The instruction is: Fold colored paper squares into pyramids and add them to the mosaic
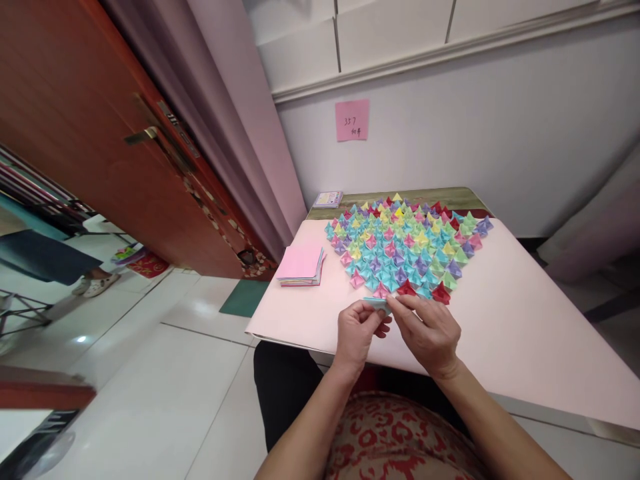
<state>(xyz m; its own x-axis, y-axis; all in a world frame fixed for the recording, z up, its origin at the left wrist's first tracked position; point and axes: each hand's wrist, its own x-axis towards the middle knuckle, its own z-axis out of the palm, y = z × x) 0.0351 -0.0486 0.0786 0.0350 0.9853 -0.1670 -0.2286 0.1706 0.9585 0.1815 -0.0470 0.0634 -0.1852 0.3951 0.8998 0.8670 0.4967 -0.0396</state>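
Between my two hands, over the near edge of the table, is a small folded piece of light blue paper [376,303]. My left hand [356,333] pinches it from the left with thumb and fingers. On its right end, the fingertips of my right hand [429,332] are closed, and they partly cover the paper. Just beyond my hands spreads a wide group of small folded paper pieces [395,247] in blue, pink, purple, green, yellow and red. Left of them lies a stack of square paper sheets [301,265], pink on top.
A pale pink sheet [520,333] covers the table. At its back left lies a small pile of printed cards [328,199]. A pink note [353,121] is stuck on the wall. To the left are a brown door [100,120] and a person's legs [47,257].
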